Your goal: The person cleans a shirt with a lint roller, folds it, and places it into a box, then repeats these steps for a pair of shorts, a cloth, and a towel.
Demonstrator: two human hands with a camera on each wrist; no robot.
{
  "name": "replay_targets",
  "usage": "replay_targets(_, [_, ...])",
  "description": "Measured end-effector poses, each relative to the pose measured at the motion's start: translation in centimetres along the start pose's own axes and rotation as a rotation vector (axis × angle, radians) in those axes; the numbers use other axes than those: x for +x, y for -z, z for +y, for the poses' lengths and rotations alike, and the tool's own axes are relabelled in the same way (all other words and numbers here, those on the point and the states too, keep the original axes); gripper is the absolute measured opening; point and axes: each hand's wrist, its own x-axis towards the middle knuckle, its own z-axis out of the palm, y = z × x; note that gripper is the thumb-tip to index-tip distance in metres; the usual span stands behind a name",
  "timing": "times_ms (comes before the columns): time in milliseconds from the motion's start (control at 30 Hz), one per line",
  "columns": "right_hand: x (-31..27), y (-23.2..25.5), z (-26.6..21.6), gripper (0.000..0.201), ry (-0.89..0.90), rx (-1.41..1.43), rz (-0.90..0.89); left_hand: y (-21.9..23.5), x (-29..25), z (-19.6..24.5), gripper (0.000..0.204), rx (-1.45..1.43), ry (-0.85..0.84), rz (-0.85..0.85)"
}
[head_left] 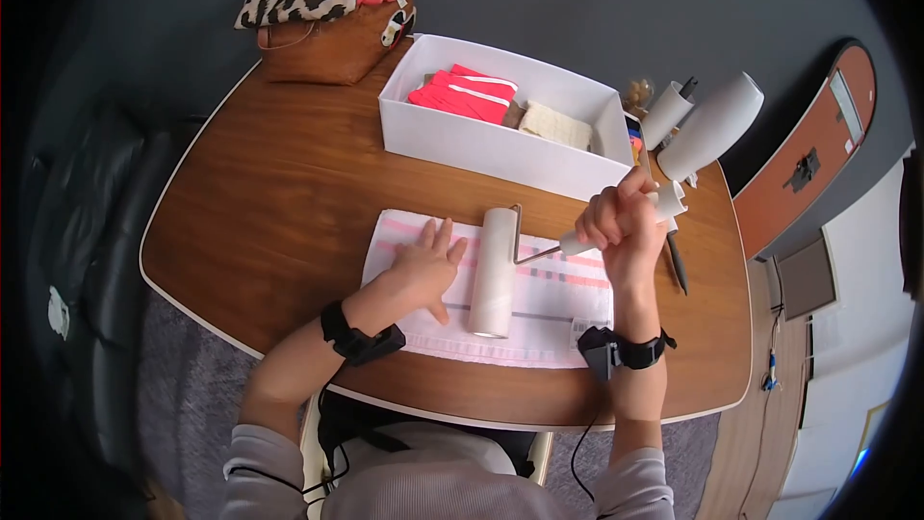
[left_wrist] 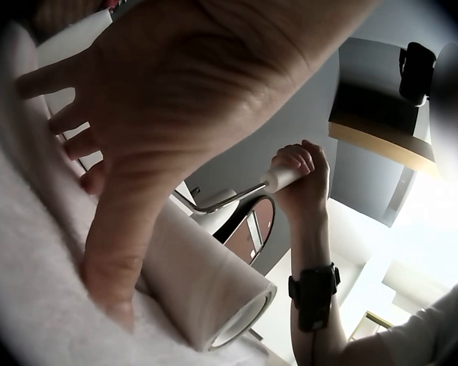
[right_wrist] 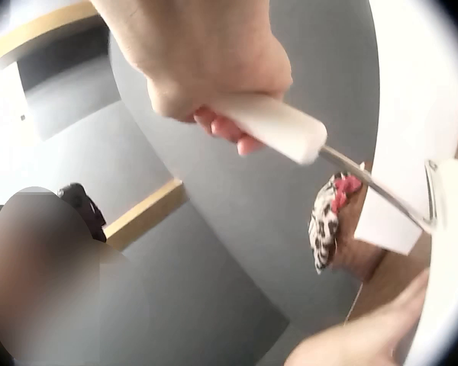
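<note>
A white lint roller (head_left: pixel 493 274) lies across a pink and white striped cloth (head_left: pixel 568 300) spread on the table. My right hand (head_left: pixel 621 226) grips its white handle, raised above the cloth's right side; the right wrist view shows the fingers curled round the handle (right_wrist: pixel 278 130) and a metal rod leading to the roller. My left hand (head_left: pixel 422 268) rests on the left part of the cloth with its fingers spread. In the left wrist view that hand (left_wrist: pixel 153 114) is beside the roller (left_wrist: pixel 206 274), the thumb near the roller's end.
Behind the cloth stands a white box (head_left: pixel 500 156) holding folded red and cream cloths. A brown bag (head_left: pixel 327 48) with patterned fabric is at the back left. White bottles (head_left: pixel 712 125) stand at the back right, and a dark pen (head_left: pixel 678 262) lies right of the cloth.
</note>
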Motion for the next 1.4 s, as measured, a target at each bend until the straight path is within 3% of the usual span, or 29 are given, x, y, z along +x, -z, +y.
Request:
replay_targets(467, [0.2,4.1,-2.7,0.014,-0.142,-0.239,0.062,0.6,0.1,0.7,0.112,-0.089,0.041,-0.092])
replay_targets(667, [-1.3,6.1,-1.6,0.014,-0.279,-0.667,0.065,0.9,0.0,0.8,0.112,-0.098,0.039,-0.098])
replay_targets(800, [-2.3,9.6,-3.2,0.015,-0.095,-0.499,0.189,0.8,-0.2,0.7,0.108,-0.093,0.015,-0.066])
replay_targets(867, [-2.1,10.0,-4.8,0.016,-0.054,-0.441,0.168,1.2,-0.8,0.6,0.104,-0.075,0.006,-0.039])
replay_targets(967, [-2.0,7.5,-7.3,0.018,0.123,-0.45,0.141,1.9,-1.5,-1.6,0.093,-0.184,-0.169,0.063])
replay_targets(1067, [-2.1,2.4,-8.8,0.02,0.197,-0.369,0.186,2.1,-2.7,-4.4,0.083,-0.199,-0.112,0.233])
replay_targets(1133, [-2.3,-1.3,-7.6,0.017,0.213,-0.18,0.186,2.5,-4.3,-6.0,0.083,-0.202,-0.062,0.223])
replay_targets(1233, [-2.9,-6.0,-3.6,0.016,0.159,-0.089,0.081,1.6,-5.1,-7.9,0.091,-0.183,0.037,0.158])
replay_targets(1300, [-3.2,-8.8,-0.5,0.017,0.035,0.175,0.014,0.8,-4.7,-8.6,0.094,-0.226,0.003,0.124])
replay_targets(1367, [-3.4,-10.8,0.9,0.017,-0.05,0.237,0.02,-0.1,-3.8,-9.3,0.096,-0.184,-0.1,0.101])
replay_targets(1400, [-3.2,-11.0,1.2,0.016,-0.057,0.189,0.006,-0.2,-3.8,-9.5,0.097,-0.203,-0.066,0.085])
